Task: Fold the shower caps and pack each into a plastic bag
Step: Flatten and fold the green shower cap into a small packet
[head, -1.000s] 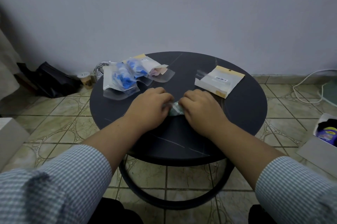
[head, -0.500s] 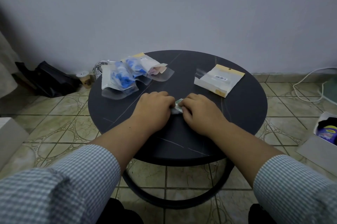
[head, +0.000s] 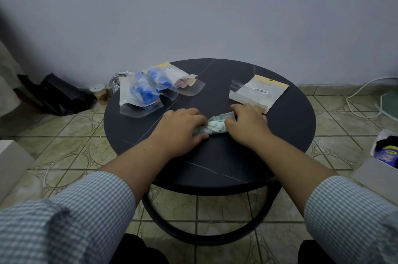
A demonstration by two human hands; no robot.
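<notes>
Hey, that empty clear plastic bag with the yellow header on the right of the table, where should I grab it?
Pinch the clear plastic bag at its transparent flap on the left end, coming from the left. It lies flat on the round black table, and that flap looks open for the green-patterned shower cap.
</notes>
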